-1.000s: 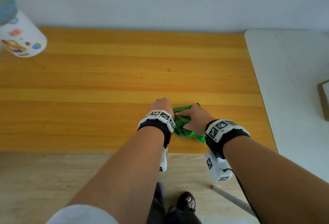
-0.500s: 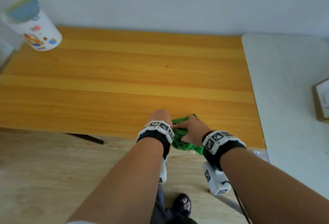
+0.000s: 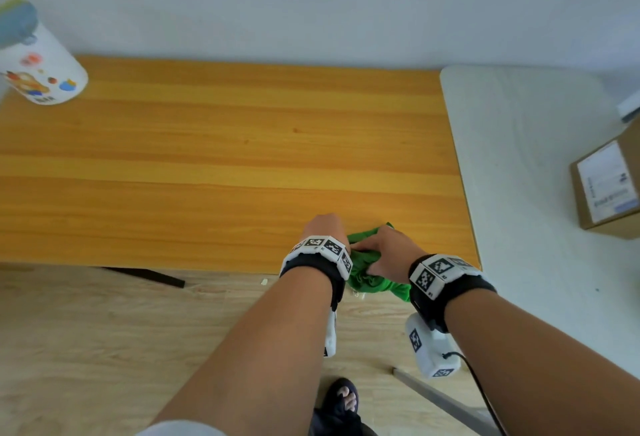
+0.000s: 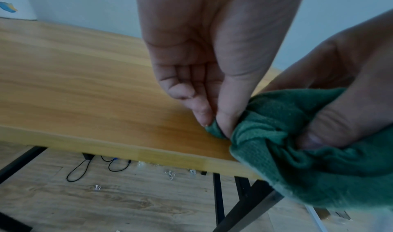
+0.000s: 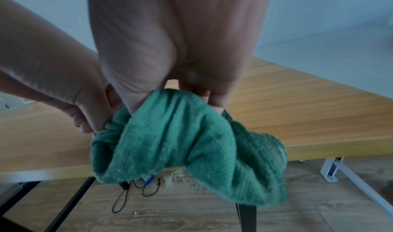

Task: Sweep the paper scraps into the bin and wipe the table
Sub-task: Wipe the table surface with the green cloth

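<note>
A crumpled green cloth (image 3: 365, 264) sits at the near edge of the wooden table (image 3: 225, 158), toward its right end, and partly hangs over that edge. My left hand (image 4: 212, 123) pinches one corner of the cloth (image 4: 308, 160) between thumb and forefinger. My right hand (image 5: 191, 97) grips the bunched cloth (image 5: 180, 143) from above. In the head view the left hand (image 3: 325, 227) and right hand (image 3: 381, 250) are side by side. Small paper scraps (image 4: 171, 174) lie on the floor under the table edge. A white bin (image 3: 38, 65) with cartoon stickers stands at the table's far left corner.
A white table (image 3: 536, 193) adjoins on the right and carries a cardboard box (image 3: 609, 186). Black table legs (image 4: 219, 202) and a looped black cable (image 4: 85, 168) are underneath. My sandalled foot (image 3: 343, 397) is on the wooden floor.
Both hands have drawn the cloth back from a little inside the table to its near edge, where it now overhangs. The head view has shifted and shows more floor.
</note>
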{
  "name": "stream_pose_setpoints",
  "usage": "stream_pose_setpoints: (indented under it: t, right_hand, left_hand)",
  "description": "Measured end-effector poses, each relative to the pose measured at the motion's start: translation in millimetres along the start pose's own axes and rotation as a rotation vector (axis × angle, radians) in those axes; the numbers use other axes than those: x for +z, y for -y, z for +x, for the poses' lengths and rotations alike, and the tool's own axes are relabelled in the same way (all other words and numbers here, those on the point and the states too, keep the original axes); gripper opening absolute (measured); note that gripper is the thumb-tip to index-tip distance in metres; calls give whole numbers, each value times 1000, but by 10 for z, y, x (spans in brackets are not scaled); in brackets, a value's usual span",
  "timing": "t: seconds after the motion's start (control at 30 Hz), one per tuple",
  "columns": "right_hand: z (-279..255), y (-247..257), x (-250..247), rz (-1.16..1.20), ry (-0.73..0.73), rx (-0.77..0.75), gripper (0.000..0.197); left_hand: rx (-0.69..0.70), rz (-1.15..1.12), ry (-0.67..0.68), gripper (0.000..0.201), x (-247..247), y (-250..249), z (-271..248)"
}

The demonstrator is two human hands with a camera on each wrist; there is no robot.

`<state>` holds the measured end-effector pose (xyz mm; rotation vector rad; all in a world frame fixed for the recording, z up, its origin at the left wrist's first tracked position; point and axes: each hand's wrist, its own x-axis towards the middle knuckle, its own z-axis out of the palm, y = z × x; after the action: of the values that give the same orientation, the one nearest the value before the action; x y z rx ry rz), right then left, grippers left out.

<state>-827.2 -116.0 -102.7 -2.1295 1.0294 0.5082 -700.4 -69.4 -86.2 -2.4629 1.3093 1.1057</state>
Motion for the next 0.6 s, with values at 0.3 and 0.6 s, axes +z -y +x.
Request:
stream_pose_setpoints:
  t: [0.3, 0.6]
  right_hand:
    - [357, -2, -256, 36, -71, -26, 52]
    - [964, 39, -730, 37, -113, 2, 50]
  left_hand:
    - [26, 26, -83, 35, -250, -71, 324]
    - [52, 35, -92, 37, -769, -185, 948]
